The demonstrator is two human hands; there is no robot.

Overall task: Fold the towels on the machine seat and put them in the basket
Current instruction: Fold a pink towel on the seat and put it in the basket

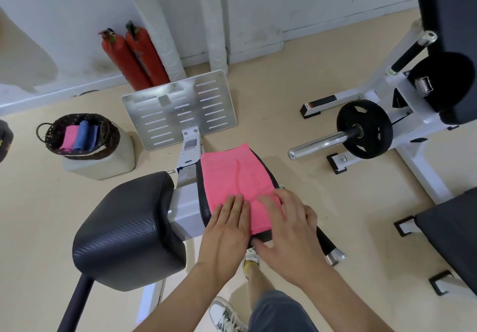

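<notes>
- Folded pink cloth towel (236, 177) covers the black padded machine seat (202, 195)
- Left hand (227, 226) and right hand (286, 231) lie flat on the seat's near end, fingers extended

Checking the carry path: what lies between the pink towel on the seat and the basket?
Head view: the white beam and a corner of the slotted footplate, then bare floor.
</notes>
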